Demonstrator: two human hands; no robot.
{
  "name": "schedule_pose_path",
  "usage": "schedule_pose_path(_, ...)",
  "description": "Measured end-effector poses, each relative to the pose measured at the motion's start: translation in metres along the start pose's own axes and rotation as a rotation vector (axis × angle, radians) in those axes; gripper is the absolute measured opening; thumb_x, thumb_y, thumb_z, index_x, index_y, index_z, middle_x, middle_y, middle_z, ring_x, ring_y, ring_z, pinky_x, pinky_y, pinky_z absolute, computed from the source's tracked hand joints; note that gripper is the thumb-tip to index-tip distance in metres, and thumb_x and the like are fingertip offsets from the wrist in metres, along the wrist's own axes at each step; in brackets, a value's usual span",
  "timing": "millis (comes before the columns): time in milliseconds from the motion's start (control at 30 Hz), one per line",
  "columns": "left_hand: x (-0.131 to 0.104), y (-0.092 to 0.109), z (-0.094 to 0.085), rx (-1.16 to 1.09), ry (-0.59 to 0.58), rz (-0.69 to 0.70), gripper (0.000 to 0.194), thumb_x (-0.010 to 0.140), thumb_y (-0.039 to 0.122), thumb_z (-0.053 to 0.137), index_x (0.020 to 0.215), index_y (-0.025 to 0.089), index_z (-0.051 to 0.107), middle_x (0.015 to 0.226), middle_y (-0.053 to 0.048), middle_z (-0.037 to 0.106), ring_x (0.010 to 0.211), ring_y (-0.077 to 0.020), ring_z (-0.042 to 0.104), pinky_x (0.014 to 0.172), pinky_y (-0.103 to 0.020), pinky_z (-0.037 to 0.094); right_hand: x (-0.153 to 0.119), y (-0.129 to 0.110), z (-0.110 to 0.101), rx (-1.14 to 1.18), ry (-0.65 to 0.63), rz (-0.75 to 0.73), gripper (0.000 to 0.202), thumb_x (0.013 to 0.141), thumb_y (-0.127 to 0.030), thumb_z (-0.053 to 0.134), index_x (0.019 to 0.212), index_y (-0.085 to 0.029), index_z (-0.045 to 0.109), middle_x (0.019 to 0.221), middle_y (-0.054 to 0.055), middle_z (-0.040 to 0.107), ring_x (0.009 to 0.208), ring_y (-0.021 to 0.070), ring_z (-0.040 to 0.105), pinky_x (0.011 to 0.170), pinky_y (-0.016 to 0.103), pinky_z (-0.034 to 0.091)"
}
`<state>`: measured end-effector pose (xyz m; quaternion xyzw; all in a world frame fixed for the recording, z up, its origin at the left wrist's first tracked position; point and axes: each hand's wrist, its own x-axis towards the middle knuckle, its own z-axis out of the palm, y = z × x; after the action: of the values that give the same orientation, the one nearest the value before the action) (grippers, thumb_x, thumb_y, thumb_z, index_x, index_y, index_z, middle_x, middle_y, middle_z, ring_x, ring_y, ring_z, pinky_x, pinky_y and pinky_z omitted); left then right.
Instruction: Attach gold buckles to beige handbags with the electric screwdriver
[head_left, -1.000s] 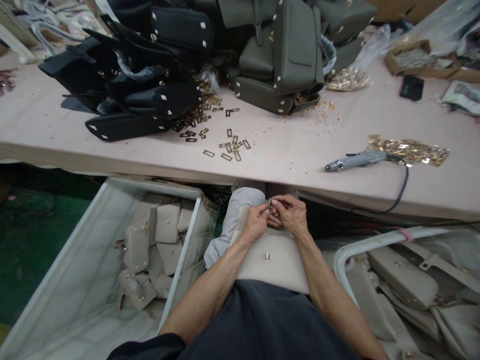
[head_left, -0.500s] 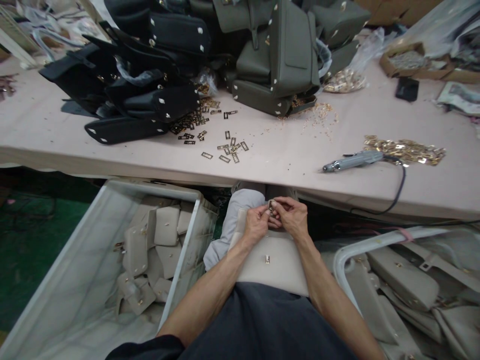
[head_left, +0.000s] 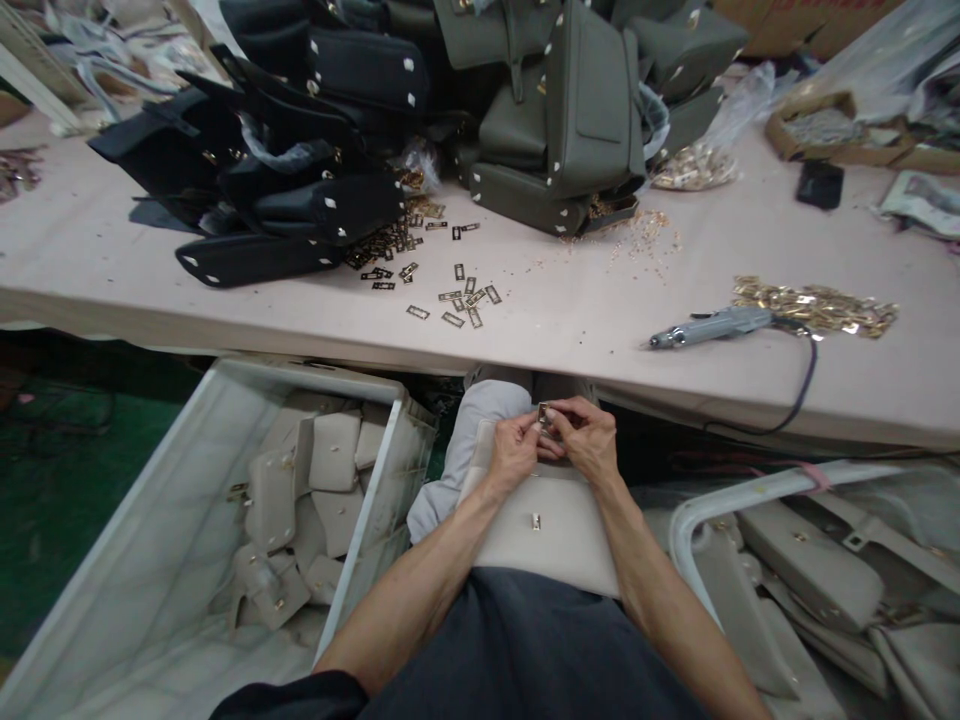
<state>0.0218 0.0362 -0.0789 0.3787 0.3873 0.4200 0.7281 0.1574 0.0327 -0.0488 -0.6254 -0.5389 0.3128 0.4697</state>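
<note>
A light beige bag (head_left: 555, 545) lies across my lap, a small metal clasp (head_left: 535, 521) on its front. Above its far edge, my left hand (head_left: 516, 447) and my right hand (head_left: 587, 436) meet, fingers closed around a small metal plate (head_left: 543, 412). The plate looks like a rectangular frame and stands up between the fingertips of both hands. Fingers partly cover whatever lies under the plate.
On the table (head_left: 525, 335) are black bags (head_left: 300, 210), dark green bags (head_left: 592, 120), scattered metal frames (head_left: 469, 300), a grey electric screwdriver (head_left: 709, 328) and gold plates (head_left: 817, 305). Bins of beige bags stand left (head_left: 360, 560) and right (head_left: 682, 530).
The view has shifted slightly, so the table items sit a little further right. Both hands keep hold of the small plate, with only a slight shift of the right hand's fingers.
</note>
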Motion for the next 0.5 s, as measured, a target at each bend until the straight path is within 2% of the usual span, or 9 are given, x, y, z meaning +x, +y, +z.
schedule_pose_path(200,-0.002,0.004,0.001,-0.003,0.009,0.015,0.054,0.09,0.042,0.067,0.131,0.006,0.068,0.07,-0.008,0.076,0.06,-0.0222,0.076,0.059,-0.031,0.066,0.001,0.003,0.0,-0.031,-0.003,-0.004,0.021,0.088,-0.036,0.069,0.097,-0.021,0.081,0.091,0.007,0.074,0.069,0.0183,0.067,0.064,0.031,0.053)
schedule_pose_path(367,-0.002,0.004,0.001,0.019,0.026,0.031,0.051,0.09,0.04,0.066,0.129,0.006,0.069,0.071,-0.008,0.077,0.06,-0.0222,0.076,0.058,-0.031,0.066,0.0,0.009,0.001,-0.035,-0.026,-0.042,0.023,0.089,-0.035,0.068,0.105,-0.022,0.08,0.096,0.007,0.075,0.071,0.0176,0.067,0.067,0.031,0.054)
schedule_pose_path(500,-0.002,0.001,0.001,0.012,0.023,0.026,0.054,0.09,0.04,0.066,0.13,0.005,0.068,0.068,-0.008,0.076,0.058,-0.0215,0.075,0.059,-0.031,0.066,0.0,0.012,0.001,-0.033,-0.039,-0.06,0.021,0.089,-0.033,0.068,0.102,-0.022,0.081,0.099,0.007,0.075,0.077,0.0186,0.069,0.069,0.031,0.055)
